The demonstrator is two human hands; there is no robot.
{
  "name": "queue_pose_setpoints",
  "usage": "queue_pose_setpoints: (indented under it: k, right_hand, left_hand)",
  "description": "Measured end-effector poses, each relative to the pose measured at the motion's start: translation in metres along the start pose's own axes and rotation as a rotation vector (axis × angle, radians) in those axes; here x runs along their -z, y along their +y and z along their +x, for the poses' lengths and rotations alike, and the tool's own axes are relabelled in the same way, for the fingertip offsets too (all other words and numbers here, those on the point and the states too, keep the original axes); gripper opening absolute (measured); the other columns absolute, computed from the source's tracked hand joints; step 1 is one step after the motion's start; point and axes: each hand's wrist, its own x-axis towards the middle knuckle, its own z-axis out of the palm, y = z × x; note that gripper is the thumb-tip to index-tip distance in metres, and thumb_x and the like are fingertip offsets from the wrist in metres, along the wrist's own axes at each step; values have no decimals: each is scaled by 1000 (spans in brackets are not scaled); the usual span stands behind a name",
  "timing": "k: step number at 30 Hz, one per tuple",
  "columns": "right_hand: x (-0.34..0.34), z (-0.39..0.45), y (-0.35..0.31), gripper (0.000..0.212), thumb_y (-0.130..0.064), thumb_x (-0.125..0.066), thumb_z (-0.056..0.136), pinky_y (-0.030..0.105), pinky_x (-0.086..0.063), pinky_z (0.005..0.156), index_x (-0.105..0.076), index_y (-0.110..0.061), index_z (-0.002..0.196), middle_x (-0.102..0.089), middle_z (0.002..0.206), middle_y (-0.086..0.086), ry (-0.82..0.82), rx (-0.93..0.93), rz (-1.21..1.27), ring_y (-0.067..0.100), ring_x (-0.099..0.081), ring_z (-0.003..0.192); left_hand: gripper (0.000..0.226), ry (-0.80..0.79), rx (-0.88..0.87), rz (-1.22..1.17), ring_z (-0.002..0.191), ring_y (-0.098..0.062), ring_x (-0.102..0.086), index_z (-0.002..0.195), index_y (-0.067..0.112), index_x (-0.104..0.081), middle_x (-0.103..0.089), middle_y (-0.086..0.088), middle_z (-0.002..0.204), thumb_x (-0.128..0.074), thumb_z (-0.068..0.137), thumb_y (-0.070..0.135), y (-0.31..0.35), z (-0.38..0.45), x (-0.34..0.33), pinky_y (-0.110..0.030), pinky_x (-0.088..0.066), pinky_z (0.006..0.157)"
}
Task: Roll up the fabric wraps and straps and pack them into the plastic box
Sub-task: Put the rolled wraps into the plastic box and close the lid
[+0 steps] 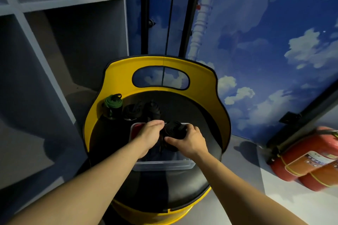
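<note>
Centrally, the right hand (190, 139) grips a tightly coiled black fabric roll (174, 130) over the clear plastic box (164, 165), which sits on a round black seat with a yellow rim (159, 62). The left hand (150, 136), fingers curled, pinches the roll's edge at nine o'clock. Two dark rolls (142, 110) lie at twelve o'clock of the box.

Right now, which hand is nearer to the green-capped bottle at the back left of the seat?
Left. The left hand is over the plastic box, just right of the green-capped bottle; the right hand, gripping the rolled black wrap, sits farther right.
</note>
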Motion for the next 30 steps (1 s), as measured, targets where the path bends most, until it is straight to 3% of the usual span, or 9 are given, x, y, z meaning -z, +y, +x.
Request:
queue_pose_setpoints:
  k: [4,7,9,15,19,21,23,26,30]
  right_hand:
    - [-11,7,-2,91,-72,-74,69,37,-50,92,-47,-14,135,-51,135,4,-3,-39,-21,28,-58,120]
    - [-17,9,-2,86,-69,-74,73,34,-49,89,-49,-12,132,-52,132,3,-5,-49,-19,27,-59,118]
    - [-20,10,-2,86,-69,-73,73,34,-48,87,-48,-11,131,-50,131,4,0,-36,-25,27,-59,117]
    - [-28,8,0,87,-71,-78,67,33,-49,90,-46,-13,124,-49,126,3,53,-13,20,24,-58,115]
    - [-28,7,1,80,-64,-81,68,33,-48,86,-45,-15,118,-57,121,3,38,-4,44,25,-60,112]
    - [-28,7,2,79,-63,-82,68,35,-51,88,-45,-16,119,-59,121,2,28,5,46,25,-61,112]
    - [-29,7,1,78,-62,-81,69,38,-52,92,-45,-17,122,-58,125,2,18,26,37,25,-60,114]
    - [-30,8,2,76,-61,-80,71,37,-51,95,-46,-19,125,-58,128,0,11,42,42,24,-59,117]
    - [-31,10,3,76,-62,-79,71,37,-52,94,-50,-21,127,-64,123,-3,18,52,62,20,-61,114]
  left_hand:
    - [56,-32,24,23,142,-24,-41,145,22,-51,-48,-1,150,-46,101,55,-7,6,-1,-46,-32,119]
    - [100,-63,36,58,148,-23,-33,149,27,-47,-40,0,159,-44,68,86,-8,5,-5,-50,-27,122]
    - [110,-44,38,69,147,-21,-34,149,29,-47,-40,3,158,-43,58,91,-9,6,-6,-49,-29,121]
    - [82,27,-119,224,123,-20,-60,128,33,-65,-65,2,131,-43,64,81,-4,4,5,-47,-49,107]
    - [17,159,-212,347,101,-16,-70,89,43,-69,-74,7,103,-53,85,41,4,4,24,-44,-60,88]
    - [29,242,-295,440,94,-12,-70,87,37,-68,-73,8,95,-54,94,12,4,0,32,-33,-59,84]
    - [29,302,-402,565,91,-8,-67,94,28,-70,-71,9,92,-58,92,2,0,-3,39,-29,-56,87]
    - [25,313,-494,767,106,-15,-57,109,24,-71,-67,9,106,-68,88,10,-8,-2,47,-33,-48,99]
    - [47,211,-451,885,126,-17,-49,129,24,-65,-55,10,133,-78,84,29,-17,-2,55,-30,-37,109]
